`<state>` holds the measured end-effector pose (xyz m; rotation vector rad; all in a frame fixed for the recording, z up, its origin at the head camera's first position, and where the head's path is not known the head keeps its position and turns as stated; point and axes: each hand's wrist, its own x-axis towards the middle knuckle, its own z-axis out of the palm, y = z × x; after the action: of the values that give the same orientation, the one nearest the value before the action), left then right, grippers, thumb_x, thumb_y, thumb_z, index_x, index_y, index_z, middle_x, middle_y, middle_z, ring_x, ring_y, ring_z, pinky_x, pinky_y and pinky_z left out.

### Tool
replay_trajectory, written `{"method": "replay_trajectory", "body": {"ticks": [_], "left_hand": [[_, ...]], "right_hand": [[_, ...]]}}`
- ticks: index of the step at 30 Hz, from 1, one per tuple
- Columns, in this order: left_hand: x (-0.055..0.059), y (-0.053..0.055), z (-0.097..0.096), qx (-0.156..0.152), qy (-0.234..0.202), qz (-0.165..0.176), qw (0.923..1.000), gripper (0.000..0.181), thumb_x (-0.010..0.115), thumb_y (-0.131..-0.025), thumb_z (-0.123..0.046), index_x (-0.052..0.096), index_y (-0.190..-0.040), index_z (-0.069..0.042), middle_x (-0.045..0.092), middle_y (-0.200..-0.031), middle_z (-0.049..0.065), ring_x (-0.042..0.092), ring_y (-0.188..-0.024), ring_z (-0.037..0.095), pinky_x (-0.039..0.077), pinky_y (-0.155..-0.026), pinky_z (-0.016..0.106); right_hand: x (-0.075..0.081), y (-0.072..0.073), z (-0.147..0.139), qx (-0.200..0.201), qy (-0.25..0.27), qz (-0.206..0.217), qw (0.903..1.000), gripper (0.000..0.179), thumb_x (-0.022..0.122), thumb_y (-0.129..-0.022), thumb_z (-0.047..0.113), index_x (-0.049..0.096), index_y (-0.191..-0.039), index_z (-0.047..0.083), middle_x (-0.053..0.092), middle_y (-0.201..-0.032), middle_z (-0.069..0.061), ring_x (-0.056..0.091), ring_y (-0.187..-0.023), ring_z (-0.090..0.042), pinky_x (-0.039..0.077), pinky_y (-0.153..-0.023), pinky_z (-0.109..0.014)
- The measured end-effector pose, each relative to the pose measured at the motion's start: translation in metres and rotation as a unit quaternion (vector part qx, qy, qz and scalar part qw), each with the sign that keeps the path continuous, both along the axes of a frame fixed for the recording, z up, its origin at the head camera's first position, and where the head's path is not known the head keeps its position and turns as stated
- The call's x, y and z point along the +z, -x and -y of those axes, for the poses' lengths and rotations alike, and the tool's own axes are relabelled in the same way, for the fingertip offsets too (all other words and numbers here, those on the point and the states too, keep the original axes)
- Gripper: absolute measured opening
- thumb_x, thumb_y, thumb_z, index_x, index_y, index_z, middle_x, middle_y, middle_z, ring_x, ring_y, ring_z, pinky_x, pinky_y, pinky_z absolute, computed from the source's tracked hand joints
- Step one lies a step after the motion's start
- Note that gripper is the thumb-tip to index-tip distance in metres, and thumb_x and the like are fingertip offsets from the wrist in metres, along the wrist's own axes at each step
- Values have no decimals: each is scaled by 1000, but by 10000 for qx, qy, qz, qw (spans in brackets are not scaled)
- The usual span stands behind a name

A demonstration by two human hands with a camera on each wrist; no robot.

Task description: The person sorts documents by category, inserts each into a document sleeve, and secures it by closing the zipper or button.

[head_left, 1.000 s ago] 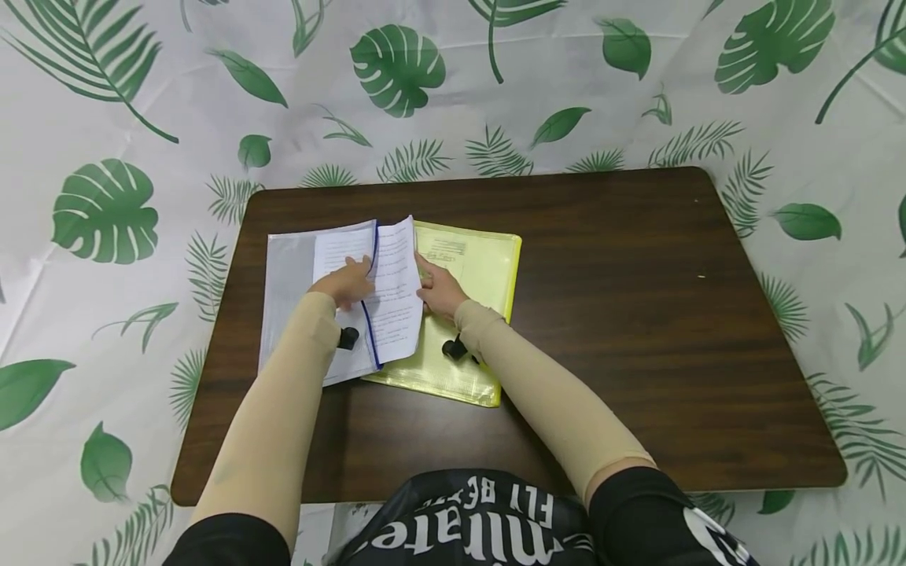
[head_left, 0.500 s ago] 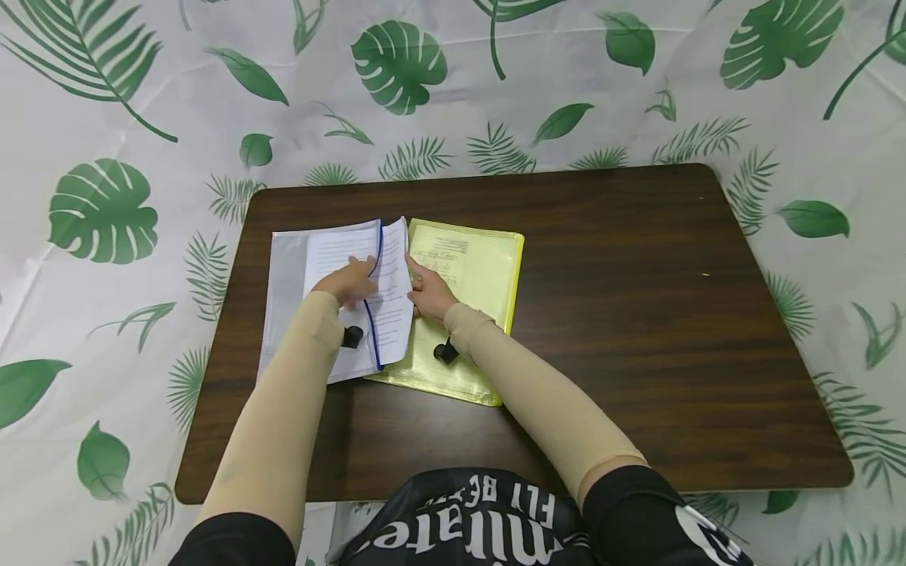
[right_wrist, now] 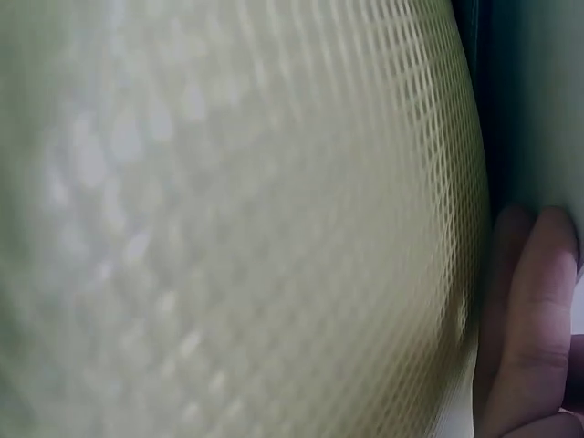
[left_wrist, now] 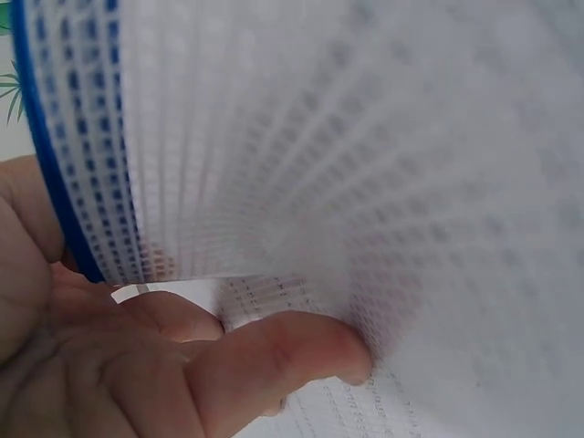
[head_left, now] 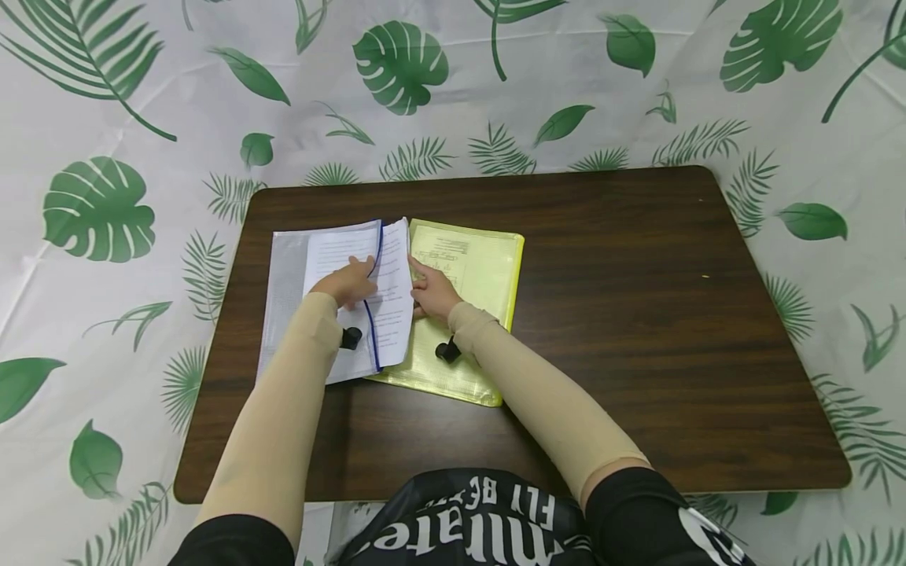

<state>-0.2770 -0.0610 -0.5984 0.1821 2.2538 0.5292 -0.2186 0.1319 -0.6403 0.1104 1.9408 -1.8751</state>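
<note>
A clear mesh zip pouch (head_left: 286, 291) with a blue zipper edge (left_wrist: 47, 173) lies on the left of the table. My left hand (head_left: 348, 283) grips it at its mouth; in the left wrist view, the thumb presses on the mesh and fingers reach behind the blue edge. Printed sheets of paper (head_left: 395, 303) sit partly inside, their right part sticking out past the zipper. By their right edge, my right hand (head_left: 435, 292) pinches the sheets. Beneath that hand is a yellow mesh zip pouch (head_left: 470, 346) with a printed page showing through, partly covered by the clear one.
The dark wooden table (head_left: 637, 314) extends far to the right of both pouches. Behind and around it hangs a white cloth (head_left: 510, 118) with green leaf prints. Small black wrist cameras (head_left: 447, 350) sit close over the pouches.
My right hand has moved slightly left, and the sheets have slid further into the clear pouch with less sticking out. My left hand has stayed nearly still at the pouch mouth.
</note>
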Motion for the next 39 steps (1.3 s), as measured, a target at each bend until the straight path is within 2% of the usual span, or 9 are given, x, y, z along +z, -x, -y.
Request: {"method": "replay_trajectory", "body": {"ticks": [5, 12, 17, 24, 27, 30, 37, 39], "left_hand": [[0, -1, 0, -33, -22, -97, 9999, 77, 42, -101, -20, -3, -163, -13, -18, -162, 30, 64, -76, 31, 38, -106, 57], [0, -2, 1, -22, -151, -76, 9999, 77, 43, -102, -20, -2, -163, -14, -20, -162, 29, 61, -72, 28, 48, -85, 44], [2, -2, 1, -85, -105, -115, 9998, 77, 44, -101, -19, -2, -163, -13, -19, -162, 29, 61, -71, 28, 47, -81, 42], [4, -3, 1, -78, -131, -112, 9998, 77, 44, -102, -18, -2, -163, -13, -19, -162, 29, 59, -69, 27, 48, -76, 40], [3, -3, 3, -27, -164, -71, 9998, 77, 44, -102, -17, -2, -163, -14, -20, -162, 27, 58, -68, 25, 49, -78, 42], [2, -3, 4, 8, -234, -35, 9997, 77, 44, -102, -16, -2, -163, -14, -21, -162, 27, 59, -69, 26, 50, -86, 45], [1, -1, 5, -29, -376, -37, 9993, 78, 44, -100, -13, -1, -163, -11, -20, -162, 29, 64, -76, 30, 44, -102, 51], [2, -1, 6, -43, -406, -50, 9992, 78, 45, -99, -12, 0, -163, -10, -19, -162, 30, 65, -77, 31, 43, -104, 52]], "right_hand": [[0, -1, 4, -54, -70, -75, 9999, 77, 43, -100, -15, 25, -163, 27, 66, -125, -28, 72, -79, -25, 60, -66, -34], [0, -1, 9, -160, -48, -33, 9999, 79, 44, -99, -17, 28, -162, 27, 67, -123, -28, 71, -79, -24, 61, -67, -33], [2, -1, 12, -110, 31, -18, 9999, 79, 43, -99, -16, 26, -162, 28, 67, -124, -27, 71, -83, -23, 60, -66, -31], [0, 0, 14, -96, -124, -75, 9998, 78, 44, -99, -15, 26, -162, 27, 69, -118, -26, 69, -77, -20, 60, -66, -31], [1, 0, 14, -96, -130, -62, 9998, 78, 44, -99, -15, 26, -162, 28, 69, -116, -27, 69, -74, -19, 59, -64, -30], [2, 0, 15, -110, -93, -2, 9999, 79, 44, -99, -16, 26, -162, 27, 69, -117, -27, 68, -74, -18, 59, -64, -30], [14, -2, 20, -76, 25, 81, 9999, 79, 41, -98, -19, 25, -162, 23, 66, -120, -32, 67, -78, -21, 59, -79, -49], [13, -1, 23, -63, -31, 44, 10000, 79, 41, -98, -19, 25, -162, 24, 66, -122, -31, 67, -79, -21, 59, -79, -49]]}}
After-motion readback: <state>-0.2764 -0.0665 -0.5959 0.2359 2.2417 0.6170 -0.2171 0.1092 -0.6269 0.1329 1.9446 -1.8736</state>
